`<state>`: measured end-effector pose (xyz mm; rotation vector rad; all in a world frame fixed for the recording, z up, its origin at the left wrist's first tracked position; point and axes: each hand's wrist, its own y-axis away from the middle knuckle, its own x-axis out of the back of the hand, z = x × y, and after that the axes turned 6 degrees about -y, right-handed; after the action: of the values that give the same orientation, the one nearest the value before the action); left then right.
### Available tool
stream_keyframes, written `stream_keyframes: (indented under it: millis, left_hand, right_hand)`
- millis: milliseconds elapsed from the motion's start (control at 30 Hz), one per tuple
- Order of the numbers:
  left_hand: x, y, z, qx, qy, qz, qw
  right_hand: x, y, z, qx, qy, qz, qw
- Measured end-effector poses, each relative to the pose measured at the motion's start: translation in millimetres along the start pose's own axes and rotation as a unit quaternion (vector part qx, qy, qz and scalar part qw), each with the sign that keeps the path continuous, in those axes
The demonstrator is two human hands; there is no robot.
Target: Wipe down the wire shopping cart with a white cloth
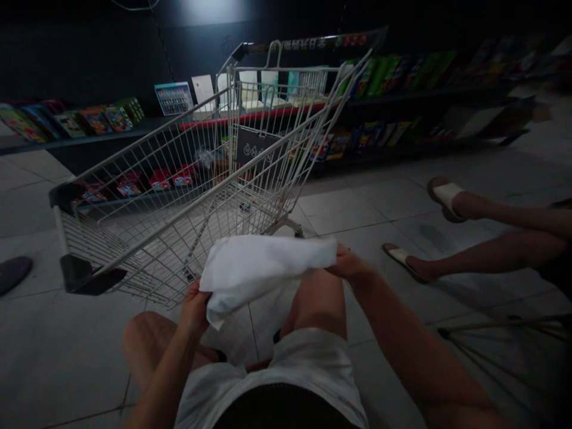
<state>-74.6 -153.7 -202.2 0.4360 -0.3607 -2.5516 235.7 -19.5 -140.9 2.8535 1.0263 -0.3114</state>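
Cloth point(263, 265), white and bunched, stretches between my hands above my bare knees, just before a tipped shopping cart point(179, 196). My left hand point(194, 310) pinches its lower corner; my right hand point(346, 263) clasps the opposite end.

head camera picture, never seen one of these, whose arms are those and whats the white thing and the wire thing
There is no machine here. The one picture comes from a camera worn on a person's head, looking down at their own bare arms and knees. The left hand and the right hand each grip an end of a crumpled white cloth, held above the grey tiled floor. Just beyond it is a silver wire shopping cart, which looks tipped over. Behind it run dark shelves of colourful packets. At the right, the legs in white sandals belong to another person.
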Motion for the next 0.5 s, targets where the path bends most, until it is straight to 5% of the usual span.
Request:
stream_keyframes:
  millis: [67,200,367,500]
  left_hand:
    - [6.2,-5,2,0.013,-0.008,-0.028,0.999]
    - [10.3,-11,9,0.024,-0.022,-0.097,0.995]
    - [16.4,-10,29,0.019,-0.018,-0.184,0.983]
    - [14.1,-13,28,0.014,-0.039,-0.189,0.981]
  right_hand:
    - [2,-3,-7,-0.010,0.065,-0.058,0.996]
    - [2,-11,-7,-0.009,0.101,-0.050,0.994]
    - [-6,-2,-19,-0.018,0.077,-0.071,0.994]
    - [-4,-3,-23,-0.041,-0.002,-0.094,0.995]
